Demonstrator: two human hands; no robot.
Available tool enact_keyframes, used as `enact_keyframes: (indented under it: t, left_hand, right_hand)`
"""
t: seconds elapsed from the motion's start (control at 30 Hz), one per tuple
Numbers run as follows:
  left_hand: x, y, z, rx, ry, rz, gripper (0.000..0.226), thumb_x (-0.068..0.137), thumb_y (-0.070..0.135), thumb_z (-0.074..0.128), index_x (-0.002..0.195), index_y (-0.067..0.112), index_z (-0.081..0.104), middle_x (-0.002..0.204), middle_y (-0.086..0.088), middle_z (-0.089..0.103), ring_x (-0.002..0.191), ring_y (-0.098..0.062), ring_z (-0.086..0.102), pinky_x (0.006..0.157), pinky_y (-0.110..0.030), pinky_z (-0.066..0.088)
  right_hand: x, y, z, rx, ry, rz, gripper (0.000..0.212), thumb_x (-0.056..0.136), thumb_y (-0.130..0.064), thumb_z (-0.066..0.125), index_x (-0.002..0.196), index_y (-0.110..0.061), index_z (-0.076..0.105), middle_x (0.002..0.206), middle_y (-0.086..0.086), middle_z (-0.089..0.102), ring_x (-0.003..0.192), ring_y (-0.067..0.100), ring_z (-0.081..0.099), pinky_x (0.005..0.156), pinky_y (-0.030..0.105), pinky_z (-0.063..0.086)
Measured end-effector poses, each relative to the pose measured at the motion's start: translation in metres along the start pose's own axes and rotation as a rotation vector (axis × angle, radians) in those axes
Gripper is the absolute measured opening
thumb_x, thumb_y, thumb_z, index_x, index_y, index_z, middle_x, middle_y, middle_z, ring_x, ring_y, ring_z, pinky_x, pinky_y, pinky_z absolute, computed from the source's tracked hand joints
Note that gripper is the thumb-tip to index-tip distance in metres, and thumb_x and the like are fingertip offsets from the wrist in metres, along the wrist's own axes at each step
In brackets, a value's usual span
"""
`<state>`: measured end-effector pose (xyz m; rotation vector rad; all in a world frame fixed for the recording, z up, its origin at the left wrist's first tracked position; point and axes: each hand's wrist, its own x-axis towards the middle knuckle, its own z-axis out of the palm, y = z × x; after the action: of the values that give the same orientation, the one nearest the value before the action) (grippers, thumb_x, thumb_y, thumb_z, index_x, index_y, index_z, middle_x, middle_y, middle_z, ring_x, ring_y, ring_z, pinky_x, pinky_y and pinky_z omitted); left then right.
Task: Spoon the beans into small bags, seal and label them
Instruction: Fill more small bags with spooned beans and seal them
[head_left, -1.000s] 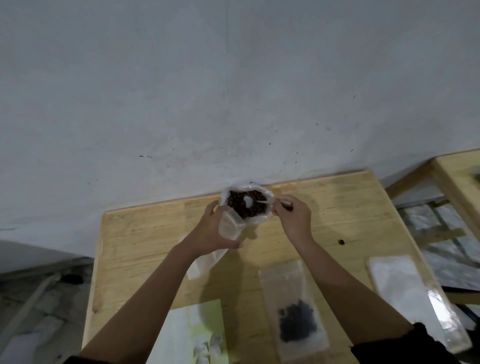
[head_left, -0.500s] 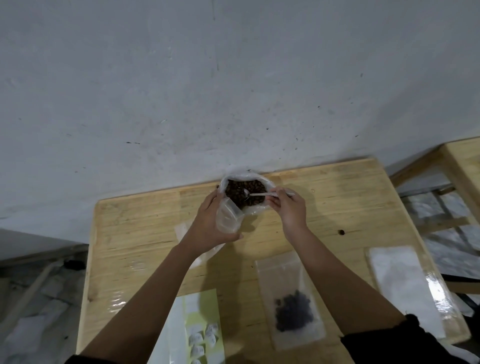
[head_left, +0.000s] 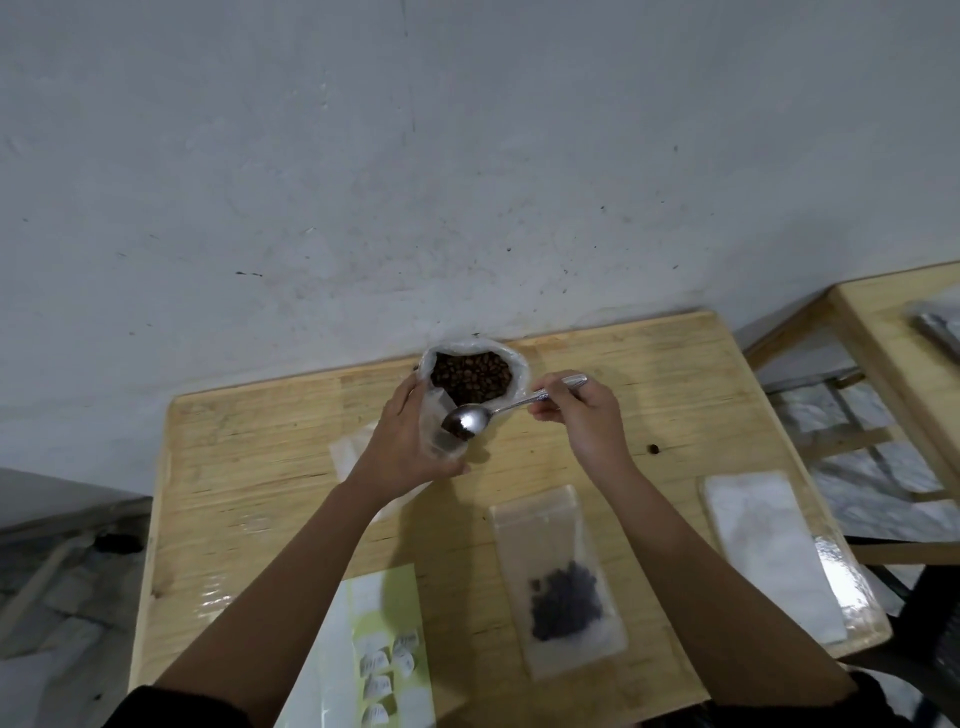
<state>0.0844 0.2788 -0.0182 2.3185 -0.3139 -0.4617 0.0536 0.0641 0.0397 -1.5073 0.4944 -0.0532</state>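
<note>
Head view, nearest edge first: a sheet of small labels (head_left: 387, 654), markings too small to read. Just right of it, a filled small bag (head_left: 563, 530) lying flat with a dark heap of beans inside; sealed or not, impossible to tell, and no label visible on it. Farther right, a stack of unused clear bags (head_left: 763, 540) by the table's edge. Judged from this: one bag filled, a second being filled, labelling apparently not yet begun, plenty of bags left. Midway up, left hand (head_left: 402, 447) gripping a second small bag (head_left: 432, 422), mouth held open. Right hand (head_left: 584, 423) pinching the handle of a metal spoon (head_left: 470, 420), bowl carrying a few beans right at that mouth. Close behind, the bulk bag (head_left: 517, 366) standing open and well stocked with coffee beans (head_left: 470, 375). One stray bean (head_left: 653, 448) on the bare wood right of the right hand. Underneath all, a pale planked wooden table (head_left: 249, 467), pushed against a grey, scuffed plaster wall (head_left: 467, 182). Off to the right, part of a second wooden table (head_left: 883, 332) with something shiny on it; tiled floor (head_left: 862, 499) below, between the two.
</note>
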Motion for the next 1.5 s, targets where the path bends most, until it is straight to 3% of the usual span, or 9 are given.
enact_keyframes:
  t: [0.17, 0.33, 0.5, 0.87, 1.0, 1.1, 1.23, 1.37, 1.5]
  left_hand:
    - [-0.008, 0.007, -0.001, -0.03, 0.016, 0.032, 0.13, 0.045, 0.07, 0.068, 0.15, 0.021, 0.011, 0.155, 0.004, 0.007, 0.142, -0.016, 0.01, 0.111, -0.032, 0.017]
    - [-0.011, 0.01, 0.0, -0.012, 0.027, 0.038, 0.131, 0.044, 0.069, 0.068, 0.15, 0.016, 0.011, 0.156, 0.0, 0.007, 0.143, -0.017, 0.011, 0.113, -0.029, 0.016]
    - [-0.011, 0.011, 0.001, 0.035, 0.042, 0.045, 0.123, 0.058, 0.044, 0.086, 0.15, 0.015, 0.011, 0.157, 0.001, 0.007, 0.143, -0.016, 0.011, 0.116, -0.035, 0.019]
    - [-0.005, 0.01, 0.002, 0.064, 0.053, 0.025, 0.127, 0.057, 0.045, 0.086, 0.151, 0.014, 0.007, 0.157, -0.001, 0.007, 0.142, -0.019, 0.013, 0.115, -0.036, 0.019]
    - [-0.004, 0.012, 0.001, 0.081, 0.052, 0.03, 0.126, 0.056, 0.045, 0.086, 0.151, 0.014, 0.008, 0.157, -0.003, 0.008, 0.142, -0.022, 0.014, 0.116, -0.039, 0.02]
    - [-0.002, 0.013, 0.001, 0.086, 0.032, 0.009, 0.126, 0.057, 0.048, 0.085, 0.151, 0.014, 0.008, 0.157, -0.003, 0.007, 0.143, -0.022, 0.011, 0.117, -0.041, 0.019]
    - [0.003, 0.009, 0.001, 0.12, 0.008, 0.003, 0.129, 0.049, 0.07, 0.073, 0.15, 0.019, 0.011, 0.157, 0.001, 0.012, 0.144, -0.02, 0.01, 0.115, -0.046, 0.024]
    - [-0.001, 0.011, -0.001, 0.068, 0.013, 0.016, 0.124, 0.059, 0.047, 0.084, 0.151, 0.017, 0.006, 0.157, 0.0, 0.005, 0.143, -0.022, 0.012, 0.115, -0.041, 0.023]
    - [-0.001, 0.009, -0.002, 0.066, 0.01, 0.042, 0.124, 0.06, 0.043, 0.085, 0.151, 0.017, 0.005, 0.157, 0.0, 0.003, 0.143, -0.021, 0.011, 0.115, -0.039, 0.021]
  right_hand:
    - [0.001, 0.007, -0.009, 0.001, 0.155, -0.127, 0.023, 0.094, -0.008, 0.052, 0.078, -0.017, 0.066, 0.075, 0.002, 0.064, 0.066, 0.01, 0.063, 0.068, 0.022, 0.055]
    - [0.004, 0.025, -0.003, -0.093, 0.138, -0.14, 0.013, 0.094, -0.014, 0.054, 0.091, -0.013, 0.067, 0.079, 0.002, 0.067, 0.077, 0.015, 0.066, 0.078, 0.027, 0.056]
    - [0.007, 0.033, 0.018, 0.131, 0.143, 0.074, 0.018, 0.095, -0.007, 0.051, 0.083, -0.011, 0.063, 0.082, 0.008, 0.066, 0.079, 0.018, 0.066, 0.073, 0.019, 0.056]
    - [0.018, 0.017, 0.011, 0.338, 0.246, 0.311, 0.02, 0.095, -0.008, 0.051, 0.08, -0.002, 0.063, 0.076, 0.009, 0.064, 0.069, 0.016, 0.066, 0.066, 0.018, 0.057]
    - [0.013, 0.005, -0.004, 0.333, 0.251, 0.285, 0.019, 0.093, -0.007, 0.053, 0.079, -0.002, 0.063, 0.073, 0.007, 0.063, 0.061, 0.013, 0.065, 0.062, 0.017, 0.056]
    - [0.006, 0.001, -0.007, 0.266, 0.137, 0.236, 0.018, 0.092, -0.004, 0.052, 0.079, -0.003, 0.063, 0.073, 0.007, 0.065, 0.059, 0.014, 0.066, 0.059, 0.018, 0.055]
    - [-0.001, 0.005, -0.006, 0.032, 0.022, 0.076, 0.021, 0.094, -0.008, 0.051, 0.08, -0.006, 0.066, 0.074, 0.01, 0.067, 0.064, 0.014, 0.067, 0.062, 0.019, 0.053]
    - [0.001, 0.013, -0.011, 0.015, 0.129, -0.036, 0.02, 0.094, -0.008, 0.053, 0.079, -0.009, 0.067, 0.074, 0.003, 0.067, 0.07, 0.018, 0.066, 0.065, 0.02, 0.053]
    - [0.005, 0.018, -0.01, 0.039, 0.152, -0.095, 0.017, 0.095, -0.011, 0.052, 0.084, -0.012, 0.066, 0.081, 0.006, 0.067, 0.077, 0.019, 0.066, 0.073, 0.023, 0.055]
